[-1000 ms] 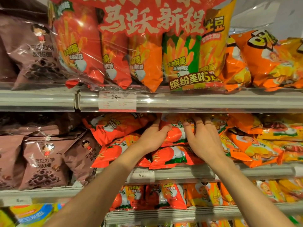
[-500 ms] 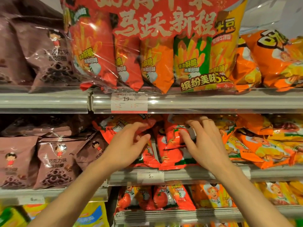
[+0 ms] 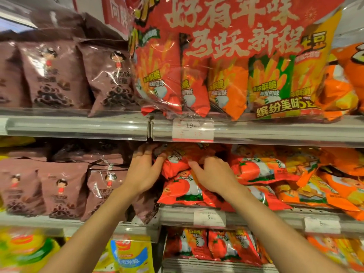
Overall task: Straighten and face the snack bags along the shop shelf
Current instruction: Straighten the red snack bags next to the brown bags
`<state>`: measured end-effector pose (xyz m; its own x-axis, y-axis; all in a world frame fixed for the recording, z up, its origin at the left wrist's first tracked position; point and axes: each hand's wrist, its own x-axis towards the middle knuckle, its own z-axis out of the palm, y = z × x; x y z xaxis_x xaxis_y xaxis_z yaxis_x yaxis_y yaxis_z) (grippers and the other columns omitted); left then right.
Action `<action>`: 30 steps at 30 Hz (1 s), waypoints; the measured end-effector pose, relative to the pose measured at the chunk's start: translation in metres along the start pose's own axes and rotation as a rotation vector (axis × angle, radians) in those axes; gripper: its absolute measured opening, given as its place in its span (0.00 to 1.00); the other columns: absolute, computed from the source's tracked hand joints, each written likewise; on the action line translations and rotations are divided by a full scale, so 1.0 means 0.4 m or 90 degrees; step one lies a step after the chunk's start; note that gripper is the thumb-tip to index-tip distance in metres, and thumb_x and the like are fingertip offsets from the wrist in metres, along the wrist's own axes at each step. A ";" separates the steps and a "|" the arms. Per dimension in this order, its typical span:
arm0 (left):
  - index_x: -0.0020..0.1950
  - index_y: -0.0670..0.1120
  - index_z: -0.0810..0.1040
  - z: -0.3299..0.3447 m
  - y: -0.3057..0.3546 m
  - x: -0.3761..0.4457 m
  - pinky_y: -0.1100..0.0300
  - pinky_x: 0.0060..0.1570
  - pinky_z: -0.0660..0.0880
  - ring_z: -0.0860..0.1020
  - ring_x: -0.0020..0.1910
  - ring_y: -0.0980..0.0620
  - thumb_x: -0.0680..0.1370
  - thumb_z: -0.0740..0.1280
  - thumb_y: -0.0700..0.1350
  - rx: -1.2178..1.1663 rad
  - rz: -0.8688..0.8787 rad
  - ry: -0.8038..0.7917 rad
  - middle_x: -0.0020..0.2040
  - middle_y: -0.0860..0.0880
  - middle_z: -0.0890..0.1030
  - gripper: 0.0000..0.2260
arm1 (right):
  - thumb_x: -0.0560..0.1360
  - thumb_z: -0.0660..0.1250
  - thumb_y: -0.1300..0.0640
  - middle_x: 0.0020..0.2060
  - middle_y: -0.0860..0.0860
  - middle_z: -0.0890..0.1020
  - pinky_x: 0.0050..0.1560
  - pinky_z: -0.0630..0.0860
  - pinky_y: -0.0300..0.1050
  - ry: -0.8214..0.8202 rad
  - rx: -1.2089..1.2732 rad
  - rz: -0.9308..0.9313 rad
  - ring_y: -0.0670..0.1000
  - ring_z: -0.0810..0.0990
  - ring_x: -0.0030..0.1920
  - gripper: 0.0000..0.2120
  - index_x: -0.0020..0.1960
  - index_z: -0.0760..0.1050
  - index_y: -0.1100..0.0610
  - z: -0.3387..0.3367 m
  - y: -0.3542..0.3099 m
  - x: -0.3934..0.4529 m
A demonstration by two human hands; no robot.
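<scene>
Red tomato snack bags (image 3: 183, 188) lie stacked on the middle shelf (image 3: 177, 215). My left hand (image 3: 143, 172) is at the left end of the top red bag (image 3: 177, 164), thumb on its front and fingers reaching behind it. My right hand (image 3: 212, 174) lies on the same bag's right side with fingers curled into the foil. More red bags (image 3: 256, 170) and orange bags (image 3: 334, 186) lie sideways to the right.
Brown chocolate-ring bags (image 3: 61, 190) stand left of my hands on the same level. Above, a big red multipack (image 3: 226, 66) sits over a price rail (image 3: 193, 130). Below are more red bags (image 3: 216, 245) and yellow bags (image 3: 130, 253).
Both hands have moved left along the middle shelf from the centre red bags to the leftmost stack. They now hold the top red bag at both ends. The view shifted left and closer.
</scene>
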<state>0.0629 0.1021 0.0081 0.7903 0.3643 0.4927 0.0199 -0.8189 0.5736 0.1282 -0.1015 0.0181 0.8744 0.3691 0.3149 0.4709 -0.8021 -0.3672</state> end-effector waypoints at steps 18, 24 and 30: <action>0.53 0.52 0.80 -0.044 -0.024 -0.019 0.65 0.39 0.73 0.83 0.42 0.57 0.79 0.68 0.55 -0.282 -0.162 -0.063 0.45 0.54 0.84 0.08 | 0.75 0.68 0.38 0.56 0.52 0.82 0.60 0.76 0.50 -0.042 0.418 0.127 0.54 0.80 0.57 0.27 0.64 0.74 0.57 -0.017 -0.028 -0.004; 0.65 0.56 0.74 -0.055 0.012 -0.042 0.56 0.55 0.78 0.84 0.51 0.55 0.70 0.67 0.71 -0.363 -0.230 -0.190 0.54 0.54 0.85 0.29 | 0.76 0.68 0.37 0.48 0.37 0.85 0.47 0.76 0.34 -0.096 0.479 0.018 0.38 0.83 0.49 0.16 0.59 0.75 0.44 -0.032 -0.007 -0.114; 0.68 0.56 0.70 -0.054 0.016 -0.100 0.61 0.46 0.79 0.85 0.47 0.60 0.72 0.73 0.63 -0.435 -0.187 -0.126 0.50 0.57 0.86 0.29 | 0.77 0.64 0.35 0.52 0.40 0.84 0.52 0.75 0.36 -0.117 0.442 -0.028 0.37 0.81 0.52 0.13 0.56 0.77 0.40 -0.038 -0.001 -0.173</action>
<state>0.0184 0.0917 0.0062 0.9071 0.3858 0.1684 -0.0863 -0.2210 0.9715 0.0656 -0.1339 0.0098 0.8302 0.5154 0.2123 0.4180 -0.3236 -0.8489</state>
